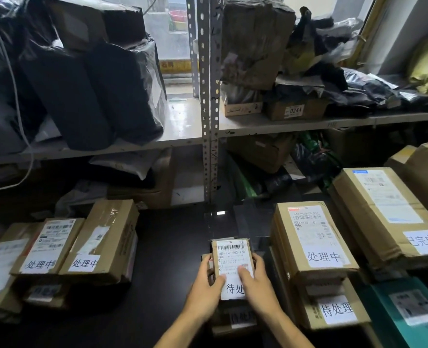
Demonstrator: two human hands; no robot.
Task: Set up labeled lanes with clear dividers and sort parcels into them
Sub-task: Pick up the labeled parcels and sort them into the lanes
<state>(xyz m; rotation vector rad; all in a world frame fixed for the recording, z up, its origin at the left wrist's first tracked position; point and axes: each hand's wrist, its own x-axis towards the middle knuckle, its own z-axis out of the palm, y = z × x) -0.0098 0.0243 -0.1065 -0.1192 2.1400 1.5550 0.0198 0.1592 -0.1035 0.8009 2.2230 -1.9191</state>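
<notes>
Both hands, left hand [209, 281] and right hand [256, 280], clasp one small labelled parcel [233, 259] mid-bench [167, 259]. Three labelled boxes [100, 242] sit left, four more right. Metal shelving [209, 101] behind holds black bags.

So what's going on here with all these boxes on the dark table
A person is sorting labelled parcels on a dark table in front of metal shelving. Both hands, left hand and right hand, hold a small cardboard parcel at mid-table, thumbs on its white tag. It sits on top of another tagged box. Boxes tagged 处理中 are stacked to the left; on the right, one stack has 处理中 above 待处理, and a further box reads 已完成.
</notes>
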